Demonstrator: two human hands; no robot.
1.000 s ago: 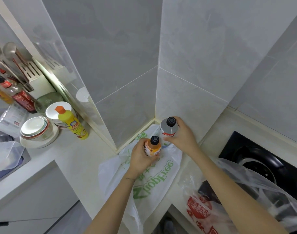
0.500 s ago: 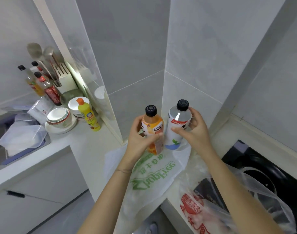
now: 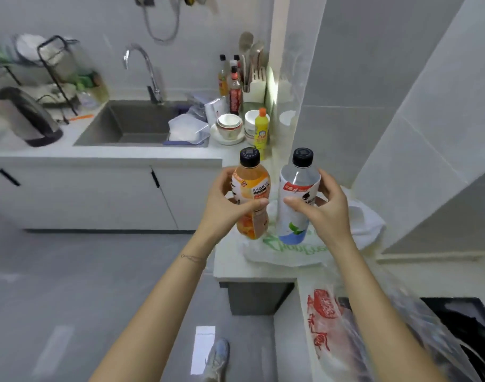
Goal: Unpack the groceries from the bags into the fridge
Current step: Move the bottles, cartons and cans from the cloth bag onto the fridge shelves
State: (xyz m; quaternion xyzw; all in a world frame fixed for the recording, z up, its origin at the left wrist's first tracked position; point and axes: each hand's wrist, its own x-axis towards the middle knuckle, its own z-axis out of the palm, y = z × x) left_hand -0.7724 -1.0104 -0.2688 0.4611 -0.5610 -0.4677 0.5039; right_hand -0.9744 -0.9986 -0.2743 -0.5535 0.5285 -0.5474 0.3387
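My left hand grips an orange juice bottle with a black cap, held upright in the air. Beside it, my right hand grips a clear water bottle with a white label and black cap, also upright. Both bottles hang above a white plastic bag with green print that lies flat on the counter corner. A clear bag with red print lies on the counter at the lower right, partly over the black hob. No fridge is in view.
A sink with a tap sits at the back, with a kettle to its left. Bowls, a yellow dish-soap bottle and sauce bottles crowd the counter behind the held bottles. A black hob is lower right; grey floor lies left.
Both hands have lifted the two bottles up out of the white bag. My view has swung left and back, so the sink and floor now show.
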